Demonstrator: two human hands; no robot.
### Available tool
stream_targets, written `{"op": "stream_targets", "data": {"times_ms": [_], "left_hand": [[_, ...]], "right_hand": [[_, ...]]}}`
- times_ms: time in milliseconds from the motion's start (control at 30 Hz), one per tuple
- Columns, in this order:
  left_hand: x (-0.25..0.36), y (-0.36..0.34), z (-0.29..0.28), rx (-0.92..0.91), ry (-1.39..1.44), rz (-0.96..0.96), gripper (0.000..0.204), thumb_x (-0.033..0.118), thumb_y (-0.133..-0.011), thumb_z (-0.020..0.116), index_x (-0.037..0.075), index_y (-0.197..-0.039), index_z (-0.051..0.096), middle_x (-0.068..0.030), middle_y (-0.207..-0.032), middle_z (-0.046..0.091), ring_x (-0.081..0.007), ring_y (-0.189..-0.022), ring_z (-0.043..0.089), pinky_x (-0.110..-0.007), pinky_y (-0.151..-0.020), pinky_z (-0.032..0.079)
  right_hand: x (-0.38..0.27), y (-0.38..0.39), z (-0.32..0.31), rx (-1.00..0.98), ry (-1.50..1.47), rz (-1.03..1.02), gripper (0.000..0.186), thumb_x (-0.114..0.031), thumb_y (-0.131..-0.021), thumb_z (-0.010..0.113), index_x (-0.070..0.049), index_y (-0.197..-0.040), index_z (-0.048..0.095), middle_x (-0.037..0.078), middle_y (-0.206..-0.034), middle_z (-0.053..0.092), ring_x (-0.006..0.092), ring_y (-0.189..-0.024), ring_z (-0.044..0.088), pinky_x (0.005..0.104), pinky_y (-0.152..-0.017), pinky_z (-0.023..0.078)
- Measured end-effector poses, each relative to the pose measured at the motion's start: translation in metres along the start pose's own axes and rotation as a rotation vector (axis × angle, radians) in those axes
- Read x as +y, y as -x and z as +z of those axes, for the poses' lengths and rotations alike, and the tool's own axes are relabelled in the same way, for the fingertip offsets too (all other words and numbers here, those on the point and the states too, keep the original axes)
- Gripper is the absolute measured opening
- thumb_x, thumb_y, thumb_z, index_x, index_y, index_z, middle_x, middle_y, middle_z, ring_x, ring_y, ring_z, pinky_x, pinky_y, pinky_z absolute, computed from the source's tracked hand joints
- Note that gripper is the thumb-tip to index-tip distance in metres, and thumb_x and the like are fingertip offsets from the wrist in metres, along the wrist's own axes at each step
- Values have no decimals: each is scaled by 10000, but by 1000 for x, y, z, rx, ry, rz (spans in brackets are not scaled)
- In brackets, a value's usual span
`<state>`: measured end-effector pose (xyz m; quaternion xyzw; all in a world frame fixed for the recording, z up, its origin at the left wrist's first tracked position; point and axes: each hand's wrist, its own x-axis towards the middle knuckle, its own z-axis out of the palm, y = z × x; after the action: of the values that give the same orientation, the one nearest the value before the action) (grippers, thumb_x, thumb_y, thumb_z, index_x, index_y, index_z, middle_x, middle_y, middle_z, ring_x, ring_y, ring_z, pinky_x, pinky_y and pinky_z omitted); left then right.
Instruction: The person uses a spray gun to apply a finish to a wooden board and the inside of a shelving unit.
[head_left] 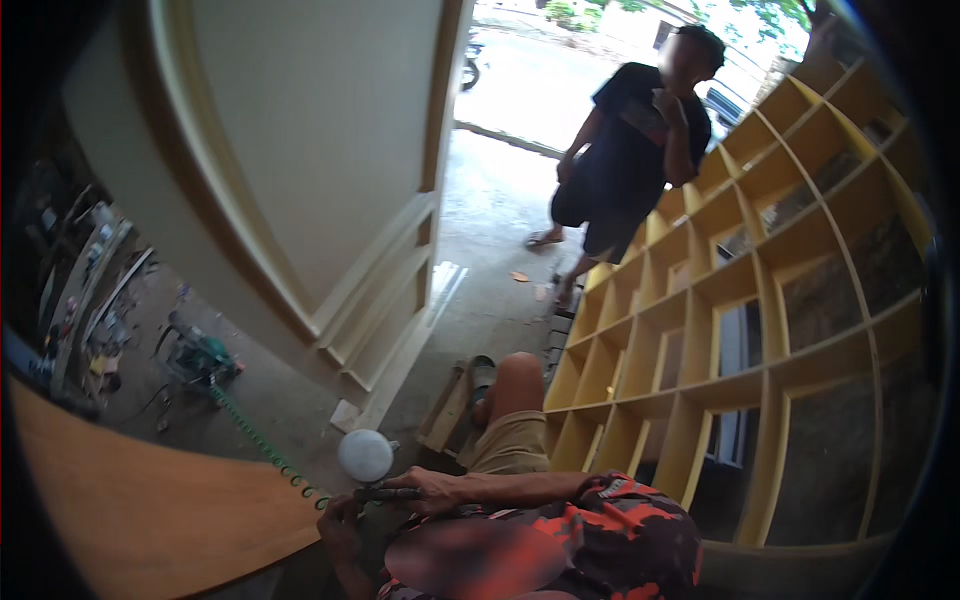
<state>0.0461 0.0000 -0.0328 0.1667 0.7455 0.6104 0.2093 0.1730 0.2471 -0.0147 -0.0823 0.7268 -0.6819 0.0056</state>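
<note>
My right hand (432, 490) is wrapped round the dark grip of a spray gun (392, 494), whose round whitish cup (366, 456) faces up at me. A green coiled air hose (262, 436) runs from the floor on the left up to the gun. Beside the grip, my left hand (342, 522) has its fingers closed at the hose's end; the exact joint between hose and gun is too small to make out.
A tall pale panelled piece (310, 130) stands at the left, with an orange-brown board (160, 500) below it. On the floor sits a green machine (205, 355). A large yellow shelf frame (700, 290) fills the right. Ahead, a person (640, 140) in dark clothes stands by the opening.
</note>
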Motion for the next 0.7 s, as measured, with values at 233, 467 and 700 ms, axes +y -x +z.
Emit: {"op": "stream_targets", "data": {"times_ms": [233, 467, 700], "left_hand": [[1, -1, -7, -43, -67, 27, 156, 160, -957, 833, 22, -1016, 791, -49, -957, 778, -125, -833, 701, -307, -767, 530], [5, -1, -6, -73, -128, 64, 149, 138, -954, 839, 25, -1032, 781, -43, -965, 748, -121, -833, 604, -311, -759, 464], [6, -7, -6, -69, -34, 66, 153, 152, -926, 864, 51, -993, 773, -35, -1002, 751, -120, -850, 579, -309, -749, 440]], "right_hand": [[0, -4, 3, 39, 23, -12, 474, -199, -1024, 687, 12, -1447, 643, 225, -1027, 779, 279, -849, 766, 448, -788, 577], [-2, 0, 2, 58, 21, -65, 473, -226, -1055, 684, 13, -1460, 635, 247, -961, 769, 314, -762, 750, 462, -728, 554], [-14, -1, 3, 39, -18, -4, 488, -210, -1050, 706, 6, -1480, 625, 233, -951, 771, 275, -722, 726, 431, -703, 546]]}}
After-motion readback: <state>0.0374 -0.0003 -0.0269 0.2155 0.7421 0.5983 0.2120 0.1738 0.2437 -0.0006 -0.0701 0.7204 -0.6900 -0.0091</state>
